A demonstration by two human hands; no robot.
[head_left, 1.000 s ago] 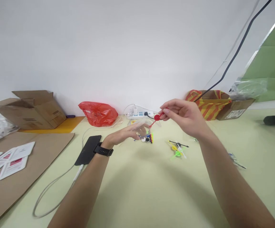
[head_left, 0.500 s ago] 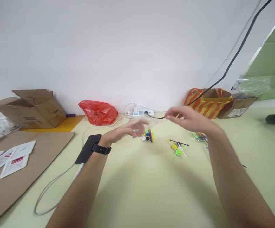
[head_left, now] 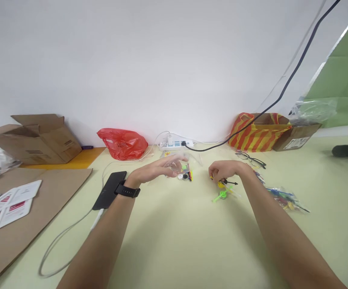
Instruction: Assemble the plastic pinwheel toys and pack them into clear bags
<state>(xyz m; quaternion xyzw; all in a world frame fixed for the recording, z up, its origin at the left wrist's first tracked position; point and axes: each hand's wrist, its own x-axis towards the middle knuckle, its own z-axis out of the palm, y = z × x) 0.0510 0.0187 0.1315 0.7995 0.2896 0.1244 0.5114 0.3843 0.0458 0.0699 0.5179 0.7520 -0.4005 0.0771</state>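
Note:
My left hand (head_left: 158, 166) is bent around a clear plastic bag (head_left: 174, 161), thumb below and fingers above. Just beyond its fingertips lies a small group of round pieces and coloured strips (head_left: 186, 176), partly hidden by the hand. My right hand (head_left: 224, 169) points down, its fingers pinched over a little pile of plastic pointers. The fingers cover one end of a black arrow-tipped pointer (head_left: 230, 182); their exact hold is partly hidden. Close by are a yellow piece (head_left: 220, 184) and a green pointer (head_left: 222, 194).
A phone (head_left: 109, 190) with a cable lies by my left wrist. Along the wall stand a red bag (head_left: 122, 143), a power strip (head_left: 176, 144) and a striped bag (head_left: 259, 136). Glasses (head_left: 252, 159) and a packet of coloured parts (head_left: 288, 199) lie to the right.
My right hand has come down from above the table onto the plastic pointers, and its fingers have closed there. The left hand stays at the clear bag, with little movement.

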